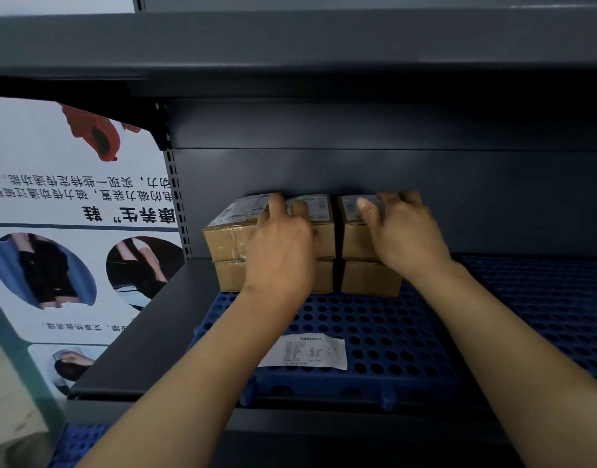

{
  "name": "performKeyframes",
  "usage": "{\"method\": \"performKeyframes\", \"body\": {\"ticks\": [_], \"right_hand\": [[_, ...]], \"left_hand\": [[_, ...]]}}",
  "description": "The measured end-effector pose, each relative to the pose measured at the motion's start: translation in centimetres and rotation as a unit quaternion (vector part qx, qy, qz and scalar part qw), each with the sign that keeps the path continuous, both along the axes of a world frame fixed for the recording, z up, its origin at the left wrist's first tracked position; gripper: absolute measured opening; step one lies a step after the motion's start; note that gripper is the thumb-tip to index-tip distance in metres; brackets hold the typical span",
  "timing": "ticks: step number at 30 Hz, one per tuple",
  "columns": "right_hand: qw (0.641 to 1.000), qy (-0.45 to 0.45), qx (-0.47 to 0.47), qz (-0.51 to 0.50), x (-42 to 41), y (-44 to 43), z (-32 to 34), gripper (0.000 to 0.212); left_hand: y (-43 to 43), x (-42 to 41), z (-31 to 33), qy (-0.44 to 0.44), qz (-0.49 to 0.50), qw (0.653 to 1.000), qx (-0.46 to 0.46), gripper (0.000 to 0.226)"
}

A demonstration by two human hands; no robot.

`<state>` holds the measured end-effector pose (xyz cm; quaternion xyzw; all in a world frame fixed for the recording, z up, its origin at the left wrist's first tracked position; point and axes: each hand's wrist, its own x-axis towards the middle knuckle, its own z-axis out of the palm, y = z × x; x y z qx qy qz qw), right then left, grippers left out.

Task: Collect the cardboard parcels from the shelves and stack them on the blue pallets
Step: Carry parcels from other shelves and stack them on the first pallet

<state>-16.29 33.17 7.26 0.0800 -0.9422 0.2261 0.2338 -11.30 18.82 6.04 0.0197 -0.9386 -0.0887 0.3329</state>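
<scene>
Now my left hand [283,244] grips the left box [228,233] and my right hand [406,234] grips the right box [354,243], both sitting on lower boxes [369,278] on the pallet [391,336], so I should line them up gently.

Dark grey shelf [138,332], and flat on it lies a blue pallet [391,332] full of round holes, right beneath both grips. A second blue pallet [543,298] lies just beside it, out past the right grip [405,234]. Nearer than the left grip [280,248], a white paper slip [307,352] lies flat on the first pallet. Cardboard boxes [223,241] stand stacked under the grips.
</scene>
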Motion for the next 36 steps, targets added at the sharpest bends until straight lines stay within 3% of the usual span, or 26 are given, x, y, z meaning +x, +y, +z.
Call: {"method": "performKeyframes", "body": {"ticks": [3,8,13,20,27,29,33,36], "right_hand": [[0.998,0.054,0.011,-0.003,0.9,0.2,0.5,0.055],[0.992,0.125,0.01,-0.002,2.5,1.0,0.9,0.048],[0.992,0.119,-0.004,-0.04,3.4,2.8,0.8,0.043],[0.988,0.106,0.069,-0.091,6.7,3.6,0.4,0.039],[0.966,0.02,0.169,-0.196,12.3,6.8,-0.7,0.035],[0.961,-0.005,0.173,-0.217,14.4,8.3,-1.3,0.027],[0.944,-0.077,0.167,-0.273,19.4,12.1,-1.9,0.035],[0.931,-0.115,0.15,-0.312,24.1,15.5,-3.1,0.023]], "left_hand": [[0.3,0.6,0.4,0.024,-0.019,0.999,-0.012,0.034],[1.8,1.7,0.8,0.032,-0.136,0.99,-0.029,0.034],[3.0,2.4,0.7,0.024,-0.172,0.984,-0.04,0.032],[4.0,2.8,1.0,0.022,-0.227,0.969,-0.091,0.026],[8.5,4.8,1.4,-0.01,-0.303,0.943,-0.138,0.02],[10.4,6.0,1.1,-0.011,-0.323,0.935,-0.148,0.022],[14.6,9.3,0.3,0.01,-0.387,0.905,-0.175,0.024],[18.4,12.6,-0.4,0.009,-0.447,0.88,-0.159,0.024]]}}
